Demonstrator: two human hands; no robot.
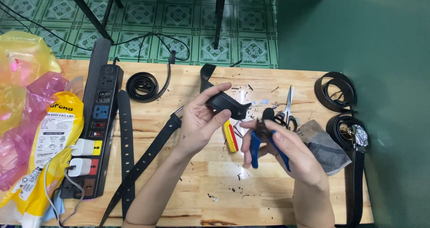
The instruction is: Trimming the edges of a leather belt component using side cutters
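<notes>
Hands at work over a pale wooden desk (188, 196), seen from above. The left hand (200, 123) is closed on the end of a black belt strap (226, 102), thumb on top and fingers beneath, lifting it above the middle of the desk; the rest of that strap runs down and to the left across the wood. The right hand (286, 149) is clamped on the blue handles of a pair of pliers (260, 140), whose dark head points up toward the held strap end, near it but apart. Just behind the pliers lie scissors (286, 109), and between the two hands a small yellow and red tool (230, 136) rests on the desk. A grey cloth (324, 149) sits just beside the right hand. Coiled black belts (340, 91) lie at the right edge, another coil (143, 85) toward the back left. A black power strip (96, 129) with white plugs lies at the left, beside yellow and pink plastic bags (27, 102). Dark scraps dot the wood.
</notes>
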